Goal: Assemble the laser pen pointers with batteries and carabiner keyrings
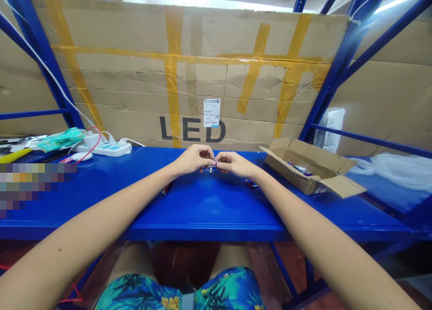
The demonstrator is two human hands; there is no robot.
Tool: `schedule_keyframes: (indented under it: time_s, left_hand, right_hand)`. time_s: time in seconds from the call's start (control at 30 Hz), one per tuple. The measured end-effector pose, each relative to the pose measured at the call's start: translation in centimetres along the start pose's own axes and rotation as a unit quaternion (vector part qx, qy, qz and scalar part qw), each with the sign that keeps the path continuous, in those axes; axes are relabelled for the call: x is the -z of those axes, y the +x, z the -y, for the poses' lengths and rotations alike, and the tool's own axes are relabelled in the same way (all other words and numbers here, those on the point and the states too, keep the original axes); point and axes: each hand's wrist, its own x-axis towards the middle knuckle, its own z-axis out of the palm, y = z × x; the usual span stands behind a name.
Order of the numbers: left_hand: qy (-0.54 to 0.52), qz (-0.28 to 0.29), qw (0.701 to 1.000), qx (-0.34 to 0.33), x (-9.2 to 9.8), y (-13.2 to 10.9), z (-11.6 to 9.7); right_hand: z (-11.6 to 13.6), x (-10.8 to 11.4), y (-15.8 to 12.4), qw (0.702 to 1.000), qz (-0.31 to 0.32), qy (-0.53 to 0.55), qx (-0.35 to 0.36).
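Observation:
Over the middle of the blue table [202, 204], my left hand [195, 158] and my right hand [235, 163] meet with fingertips pinched close together. Between them is a small shiny metal piece [211, 169], too small to name; both hands appear to grip it or parts joined to it. Near my left wrist a thin dark red tool or rod [166, 189] lies partly hidden under the forearm. Beside my right wrist a small red and dark item [250, 183] rests on the table, partly covered by the arm.
An open cardboard box [293, 177] with small items inside stands at the right. Clear plastic wrap [401, 170] lies beyond it. At the back left sit a white power strip [113, 148] with cables and a teal plastic bag [60, 139]. A large cardboard sheet [135, 89] closes the back.

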Motion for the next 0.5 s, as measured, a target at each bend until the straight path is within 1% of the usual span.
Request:
schedule_keyframes:
  time_s: [0.2,0.27,0.33,0.5]
  left_hand:
    - [0.012,-0.006,1.0,0.008,-0.1,-0.1,-0.3]
    - [0.028,-0.005,1.0,0.009,-0.1,-0.1,-0.3]
    - [0.041,-0.001,0.999,0.003,0.0,-0.2,-0.3]
    - [0.078,0.014,0.997,-0.024,0.5,-0.3,-0.4]
  right_hand:
    - [-0.8,-0.1,0.5,0.999,-0.044,0.016,0.028]
    - [-1.1,-0.1,0.7,0.998,-0.045,0.01,0.036]
    - [-1.4,-0.1,0.7,0.998,-0.048,0.011,0.04]
    - [-1.3,-0.2,0.6,0.995,-0.094,0.014,0.039]
